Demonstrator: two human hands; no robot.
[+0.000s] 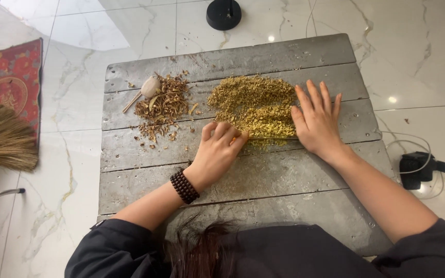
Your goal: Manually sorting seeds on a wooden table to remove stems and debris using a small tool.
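So there's a spread of yellow-green chopped plant bits [256,105] in the middle of a weathered grey plank table [284,180], long axis running left-right. The left hand [217,152] sits at the pile's near-left edge, fingers curled in on something thin (can't tell what). The right hand [317,119] lies flat with fingers spread wide, pressed against the pile's right end, so it's the closer one. Further left sits a separate heap of brown dried scraps [160,108] with a pale bulb-shaped pod [150,86].
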